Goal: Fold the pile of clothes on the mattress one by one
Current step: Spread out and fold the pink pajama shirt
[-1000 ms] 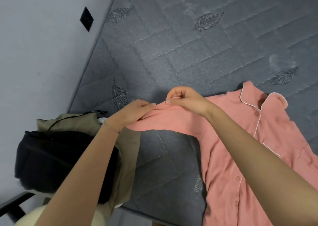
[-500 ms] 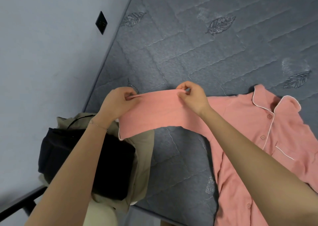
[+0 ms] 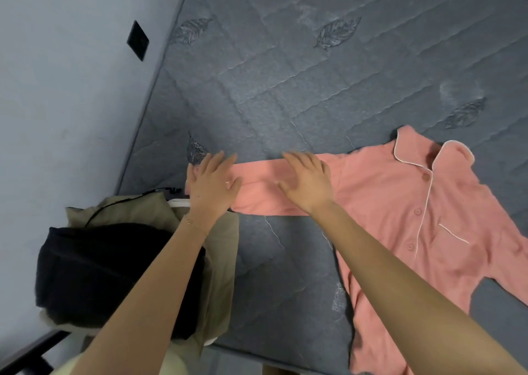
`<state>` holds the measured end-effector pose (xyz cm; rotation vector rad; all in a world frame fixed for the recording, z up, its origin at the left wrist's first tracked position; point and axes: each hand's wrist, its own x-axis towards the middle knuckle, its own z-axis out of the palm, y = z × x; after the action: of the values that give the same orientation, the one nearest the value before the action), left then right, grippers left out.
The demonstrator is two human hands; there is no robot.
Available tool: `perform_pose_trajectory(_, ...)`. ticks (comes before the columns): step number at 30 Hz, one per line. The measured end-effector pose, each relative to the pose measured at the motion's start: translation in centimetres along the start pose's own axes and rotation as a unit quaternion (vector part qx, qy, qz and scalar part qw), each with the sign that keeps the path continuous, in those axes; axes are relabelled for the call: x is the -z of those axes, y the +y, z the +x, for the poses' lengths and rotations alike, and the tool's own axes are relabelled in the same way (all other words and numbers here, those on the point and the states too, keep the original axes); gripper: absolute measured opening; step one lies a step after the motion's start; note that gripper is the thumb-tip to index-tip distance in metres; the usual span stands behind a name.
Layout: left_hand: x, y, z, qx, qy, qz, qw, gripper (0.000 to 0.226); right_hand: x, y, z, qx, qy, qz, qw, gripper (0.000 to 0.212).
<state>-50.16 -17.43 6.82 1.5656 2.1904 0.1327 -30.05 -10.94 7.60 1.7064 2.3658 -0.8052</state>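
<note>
A pink button-up pyjama shirt [image 3: 400, 203] with white piping lies front-up on the grey quilted mattress [image 3: 285, 89]. Its sleeve [image 3: 260, 186] stretches flat to the left. My left hand [image 3: 213, 184] lies flat with straight fingers on the cuff end. My right hand [image 3: 307, 181] lies flat, fingers spread, on the sleeve nearer the shoulder. At the mattress's near left corner sits a pile with a black garment [image 3: 114, 274] on top of a khaki one [image 3: 220, 249].
A pale wall [image 3: 71, 89] with a dark switch plate [image 3: 137, 40] runs along the mattress's left edge. A dark bar [image 3: 25, 354] shows at the bottom left. Bare mattress extends beyond the shirt.
Both hands held the sleeve up by its edge before. Now the sleeve lies flat on the mattress and both hands rest open on it.
</note>
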Motion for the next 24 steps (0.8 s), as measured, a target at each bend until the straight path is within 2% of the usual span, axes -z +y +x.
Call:
perform_pose_trajectory(4,-2.6,4.6,-1.0,-0.038,-0.026,0.046,0.998,0.064,0.4,4.3,-3.1,-0.047,0.004,0.004,0.999,0.069)
perform_pose_trajectory(9,-5.9,10.9,-4.2,-0.098,-0.071,0.038,0.992,0.07,0.5,10.3,-8.1,-0.097,0.018,0.017,0.995,0.073)
perform_pose_trajectory(12,-8.1,14.4,-7.2,-0.135,-0.062,0.025,0.989,0.069,0.0,13.9,-11.8,-0.121,0.014,0.029,0.992,0.074)
perform_pose_trajectory(15,-10.7,17.2,-10.4,-0.136,-0.062,0.045,0.988,0.067,-0.5,17.9,-15.5,-0.14,0.01,0.043,0.989,0.074)
perform_pose_trajectory(17,-12.7,18.6,-12.6,-0.105,-0.072,0.034,0.991,0.066,-1.0,20.4,-17.8,-0.145,0.008,0.048,0.988,0.075)
perform_pose_trajectory(19,-15.0,19.9,-14.6,-0.038,-0.103,-0.022,0.994,0.065,-1.7,22.7,-19.8,-0.154,0.004,0.057,0.986,0.076)
perform_pose_trajectory(22,-18.6,21.0,-17.5,0.068,-0.172,-0.101,0.978,0.064,-3.5,25.2,-22.7,-0.168,-0.019,0.077,0.983,0.078)
perform_pose_trajectory(24,-20.4,21.7,-19.2,0.098,-0.164,-0.166,0.968,0.059,-5.0,26.1,-24.3,-0.164,-0.039,0.085,0.982,0.079)
